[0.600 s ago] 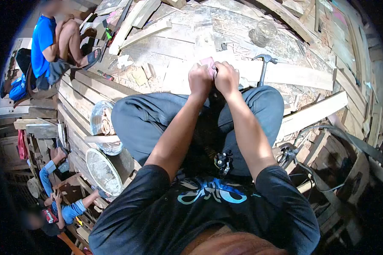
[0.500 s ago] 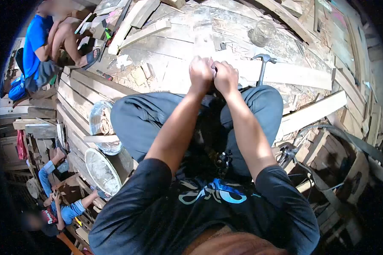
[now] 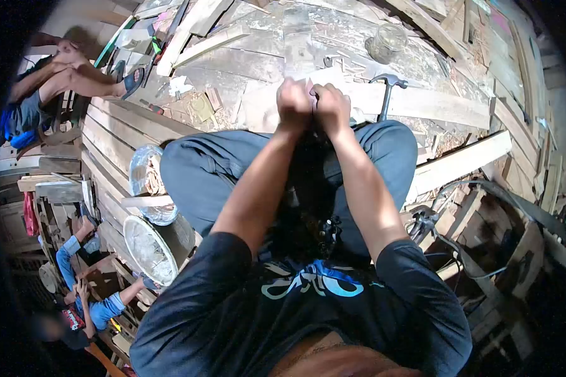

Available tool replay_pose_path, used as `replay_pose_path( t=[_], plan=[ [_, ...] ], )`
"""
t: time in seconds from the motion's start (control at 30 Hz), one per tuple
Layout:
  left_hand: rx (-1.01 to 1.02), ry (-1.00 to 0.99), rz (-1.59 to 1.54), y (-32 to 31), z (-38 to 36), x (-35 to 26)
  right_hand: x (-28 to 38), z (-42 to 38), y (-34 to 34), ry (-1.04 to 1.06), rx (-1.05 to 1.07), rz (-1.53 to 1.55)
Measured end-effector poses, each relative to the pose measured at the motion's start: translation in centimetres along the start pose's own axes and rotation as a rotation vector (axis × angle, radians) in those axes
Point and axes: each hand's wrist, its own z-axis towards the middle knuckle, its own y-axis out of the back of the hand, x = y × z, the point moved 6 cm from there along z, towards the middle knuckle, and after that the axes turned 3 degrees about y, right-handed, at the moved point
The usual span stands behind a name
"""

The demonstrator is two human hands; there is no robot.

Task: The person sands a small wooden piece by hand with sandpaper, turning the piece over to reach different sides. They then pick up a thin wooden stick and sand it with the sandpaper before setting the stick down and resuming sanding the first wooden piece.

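Observation:
My left hand and my right hand are held close together above the work surface, just beyond my crossed legs. Both are closed, with the fingers curled in. A small pinkish-purple thing shows in the gap between them, too small and too covered to name. Under and behind the hands lies a pale wooden board. A claw hammer rests on that board to the right, its head pointing away from me and its handle toward my right knee.
A glass jar stands at the back right. Wood offcuts and shavings lie around. Left of my knee are a white bucket and a clear plastic container. A clamp-like metal tool is at my right. Two people sit at the left.
Both hands stay together over the board, with only a slight shift. The person at the upper left has shifted left, and their blue-shirted upper body is mostly out of view now.

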Motion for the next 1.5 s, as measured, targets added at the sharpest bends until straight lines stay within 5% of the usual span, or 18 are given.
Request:
replay_pose_path(
  t=[0.27, 0.37, 0.8, 0.9, 1.07, 1.17, 1.2, 1.3, 1.37, 1.5],
  plan=[
    [0.057, -0.052, 0.056, -0.3, -1.1, 1.4, 0.6, 0.0, 1.0, 0.020, 0.010, 0.001],
    [0.095, 0.126, 0.088, 0.7, -2.9, 1.1, 0.7, -0.1, 1.0, 0.055, 0.010, -0.012],
    [-0.003, -0.141, 0.038, 0.4, -0.5, 0.3, -0.3, 0.1, -0.1, -0.010, 0.081, -0.039],
    [0.140, 0.075, 0.114, 0.7, -2.9, 1.3, -0.1, -0.2, 0.2, 0.043, -0.016, 0.028],
    [0.001, -0.135, 0.108, 1.2, -1.6, -1.1, 0.1, -0.1, 0.4, 0.107, -0.147, 0.085],
    [-0.011, -0.104, 0.108, -0.2, 0.4, 0.0, 0.1, -0.3, 0.2, 0.051, -0.102, 0.028],
    [0.156, 0.046, 0.072, 0.1, 1.8, -0.6, -0.1, -0.1, -0.1, 0.025, -0.004, -0.006],
    [0.100, 0.011, 0.072, -0.4, 1.1, 0.5, -0.4, -0.4, -0.2, 0.046, -0.018, -0.001],
    [-0.024, -0.237, 0.092, 0.5, -1.2, 0.0, -0.2, 0.1, 0.0, 0.015, -0.017, 0.036],
    [0.181, 0.033, 0.152, 2.6, -3.3, 0.2, 0.1, -0.3, 0.9, 0.059, -0.089, 0.119]
  ],
)
